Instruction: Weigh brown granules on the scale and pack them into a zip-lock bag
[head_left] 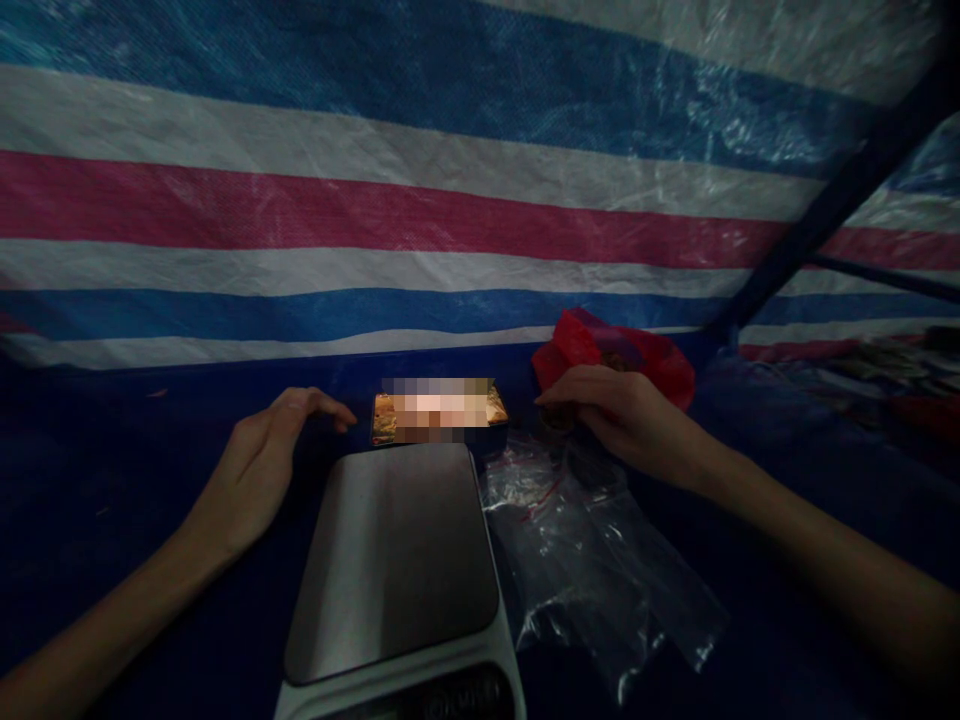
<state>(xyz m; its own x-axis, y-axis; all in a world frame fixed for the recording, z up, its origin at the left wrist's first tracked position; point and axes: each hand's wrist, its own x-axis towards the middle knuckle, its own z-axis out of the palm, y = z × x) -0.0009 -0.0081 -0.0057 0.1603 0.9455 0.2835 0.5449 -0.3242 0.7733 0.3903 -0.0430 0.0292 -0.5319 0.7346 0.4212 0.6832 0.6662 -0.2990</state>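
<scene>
Left hand (259,470) ten o'clock of scale (397,560), grasping nothing; right hand (626,412) at two, by red bag (664,362), grip unclear; transparent pouches (581,560) at three, likely for easy reach

Bare left grip (259,465), bare right grip (630,415), slender fingers (328,404), slim wrists (210,537), bare forearms (814,540)

- My scale (394,565): silver and white
- My plastic bag (664,365): red
- My pouches (577,570): clear, red-lined
- Sheet (420,215) I face: blue, white, crimson stripes
- My work surface (67,510): dark blue
</scene>
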